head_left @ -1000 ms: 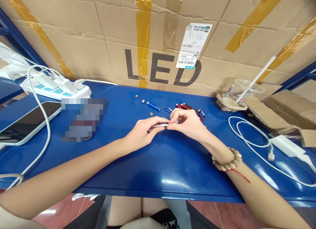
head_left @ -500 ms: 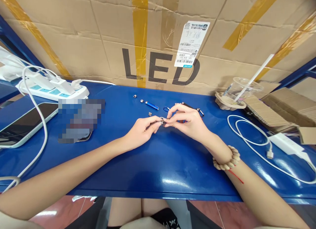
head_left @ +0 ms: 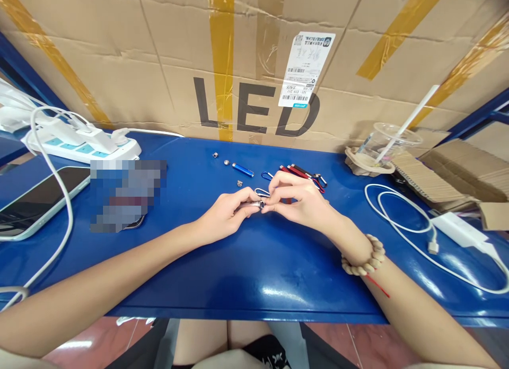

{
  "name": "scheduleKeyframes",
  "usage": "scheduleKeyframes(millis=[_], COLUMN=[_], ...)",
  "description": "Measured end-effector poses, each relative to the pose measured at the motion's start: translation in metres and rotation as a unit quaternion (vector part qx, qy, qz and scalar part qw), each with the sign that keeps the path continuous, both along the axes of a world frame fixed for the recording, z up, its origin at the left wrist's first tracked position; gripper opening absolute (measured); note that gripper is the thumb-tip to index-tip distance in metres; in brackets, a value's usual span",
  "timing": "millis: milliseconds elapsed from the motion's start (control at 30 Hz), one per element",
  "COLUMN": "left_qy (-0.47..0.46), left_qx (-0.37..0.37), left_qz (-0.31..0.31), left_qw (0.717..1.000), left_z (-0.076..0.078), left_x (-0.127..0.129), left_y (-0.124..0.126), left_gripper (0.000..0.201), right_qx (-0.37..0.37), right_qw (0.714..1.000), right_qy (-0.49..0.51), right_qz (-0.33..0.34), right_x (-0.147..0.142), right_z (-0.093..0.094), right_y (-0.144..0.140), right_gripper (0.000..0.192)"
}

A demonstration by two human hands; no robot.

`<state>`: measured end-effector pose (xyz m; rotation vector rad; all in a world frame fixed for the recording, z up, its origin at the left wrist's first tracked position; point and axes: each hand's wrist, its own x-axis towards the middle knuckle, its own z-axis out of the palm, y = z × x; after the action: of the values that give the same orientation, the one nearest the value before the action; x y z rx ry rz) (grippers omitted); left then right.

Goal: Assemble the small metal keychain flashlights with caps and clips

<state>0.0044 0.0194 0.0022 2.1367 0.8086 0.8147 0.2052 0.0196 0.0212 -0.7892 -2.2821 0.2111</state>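
Observation:
My left hand (head_left: 222, 214) is closed around a small silver metal tube (head_left: 261, 204), whose open dark end points right. Thumb and fingertips of my right hand (head_left: 299, 198) are pinched together at that end; whatever they hold is too small to make out. Beyond the hands lie a short blue metal tube (head_left: 242, 170), a silver ring-like piece (head_left: 215, 155), a small silver cap (head_left: 226, 162) and a tiny metal piece (head_left: 239, 183). Several red and black tubes (head_left: 302, 172) with carabiner clips lie behind my right hand, partly hidden by it.
At the left are a white power strip (head_left: 119, 151), a phone (head_left: 43, 202) and a blurred-out item (head_left: 127, 196). A plastic cup with a straw (head_left: 389, 141), a cardboard tray (head_left: 457, 165) and a white cable (head_left: 397, 231) occupy the right. A large carton (head_left: 167, 51) stands behind.
My right fingers have shifted slightly at the tube's end, and the tube's open end now shows more plainly. More of the red tubes and a carabiner have come into sight behind my right hand.

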Motion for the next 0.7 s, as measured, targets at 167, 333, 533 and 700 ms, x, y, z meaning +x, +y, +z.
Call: scheduleKeyframes(millis=[167, 333, 533, 700], left_qy=[-0.02, -0.018, -0.017, -0.022], left_qx=[0.013, 0.056, 0.144, 0.167], left_qz=[0.015, 0.023, 0.048, 0.07], left_qw=[1.0, 0.998, 0.988, 0.983], left_z=[0.0, -0.004, -0.005, -0.006], left_x=[0.001, 0.0, 0.0, 0.0], left_y=[-0.001, -0.001, 0.0, 0.0], left_gripper=[0.007, 0.01, 0.012, 0.014], right_qx=[-0.044, -0.138, -0.274, -0.302], right_qw=[0.999, 0.988, 0.955, 0.944], right_qy=[0.026, 0.07, 0.112, 0.131], right_qz=[-0.012, -0.002, -0.008, -0.035], right_x=[-0.003, -0.009, -0.012, -0.014], right_z=[-0.003, 0.0, -0.002, -0.005], right_y=[-0.001, -0.002, 0.0, 0.0], right_gripper=[0.019, 0.027, 0.025, 0.024])
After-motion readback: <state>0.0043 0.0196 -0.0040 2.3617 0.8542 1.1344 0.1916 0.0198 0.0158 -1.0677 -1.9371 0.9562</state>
